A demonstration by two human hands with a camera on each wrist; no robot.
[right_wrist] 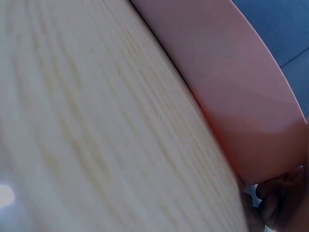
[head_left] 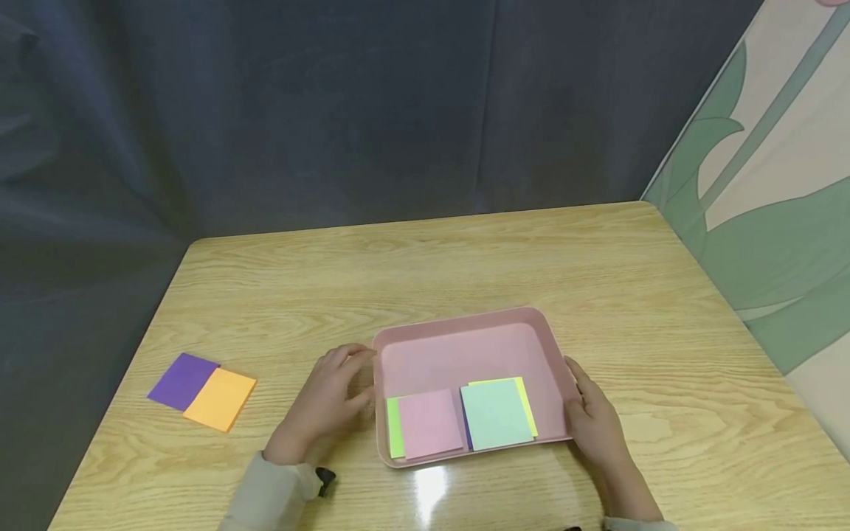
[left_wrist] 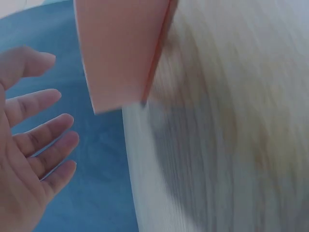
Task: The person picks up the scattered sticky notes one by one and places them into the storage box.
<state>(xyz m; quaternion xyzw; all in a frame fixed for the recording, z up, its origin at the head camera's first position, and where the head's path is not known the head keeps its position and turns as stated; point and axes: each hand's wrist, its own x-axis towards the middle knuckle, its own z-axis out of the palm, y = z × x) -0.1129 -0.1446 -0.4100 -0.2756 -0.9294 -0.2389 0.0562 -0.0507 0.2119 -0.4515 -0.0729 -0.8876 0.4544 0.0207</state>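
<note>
A shallow pink tray [head_left: 438, 358] lies on the table between both hands. Inside, along its near side, a pink paper square [head_left: 432, 424] overlaps a lime green one [head_left: 395, 428]. Beside them a mint green square [head_left: 498, 417] covers most of a yellow one [head_left: 530, 409] and a dark blue one [head_left: 468, 428]. My right hand [head_left: 598, 424] grips the tray's right end, thumb at the rim; its curled fingers [right_wrist: 285, 198] show at the tray corner in the right wrist view. By the left rim is my left hand [head_left: 332, 394], its loose fingers spread and holding nothing.
On the left of the wooden table [head_left: 319, 287], a purple paper square [head_left: 184, 380] and an orange paper square [head_left: 220, 399] lie edge to edge. A dark curtain [head_left: 358, 110] hangs behind the table, and a leaf-patterned cloth [head_left: 777, 243] is at the right.
</note>
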